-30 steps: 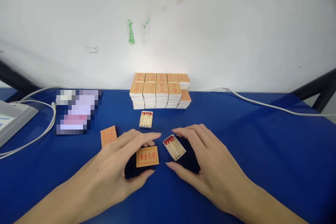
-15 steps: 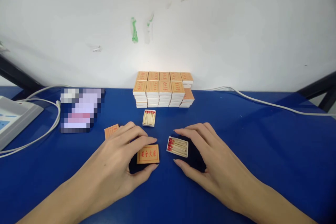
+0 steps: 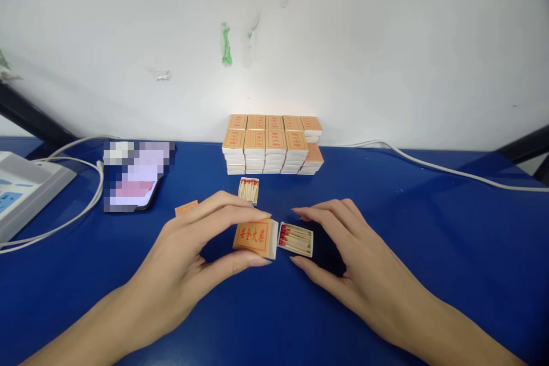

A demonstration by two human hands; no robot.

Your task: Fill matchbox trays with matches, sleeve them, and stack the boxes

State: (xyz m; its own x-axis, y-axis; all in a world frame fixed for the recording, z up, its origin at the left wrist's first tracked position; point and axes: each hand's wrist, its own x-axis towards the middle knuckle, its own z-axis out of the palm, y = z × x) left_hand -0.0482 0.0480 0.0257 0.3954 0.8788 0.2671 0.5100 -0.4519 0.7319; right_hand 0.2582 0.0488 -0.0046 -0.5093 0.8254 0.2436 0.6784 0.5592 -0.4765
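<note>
An orange matchbox sleeve (image 3: 253, 238) with red characters is pinched between the thumb and fingers of my left hand (image 3: 189, 251). It is tilted, and its white open end faces right. Just right of it a white matchbox tray (image 3: 295, 240), filled with red-headed matches, lies on the table. My right hand (image 3: 343, 251) curves around that tray with thumb and fingers apart; a gap shows above the tray. Behind the left fingers stands another tray of matches (image 3: 249, 190). A second orange sleeve (image 3: 186, 209) is partly hidden behind my left hand.
Stacked matchboxes (image 3: 274, 146) stand against the white wall (image 3: 386, 40) at the back of the blue table (image 3: 429, 229). At the left are a phone (image 3: 139, 177), partly blurred out, and a white device (image 3: 34, 189) with cables. Another white cable (image 3: 446, 171) runs along the right.
My left hand has raised and tilted the sleeve and brought it right, close to the tray. The right hand stays around the tray. The whole view has shifted slightly.
</note>
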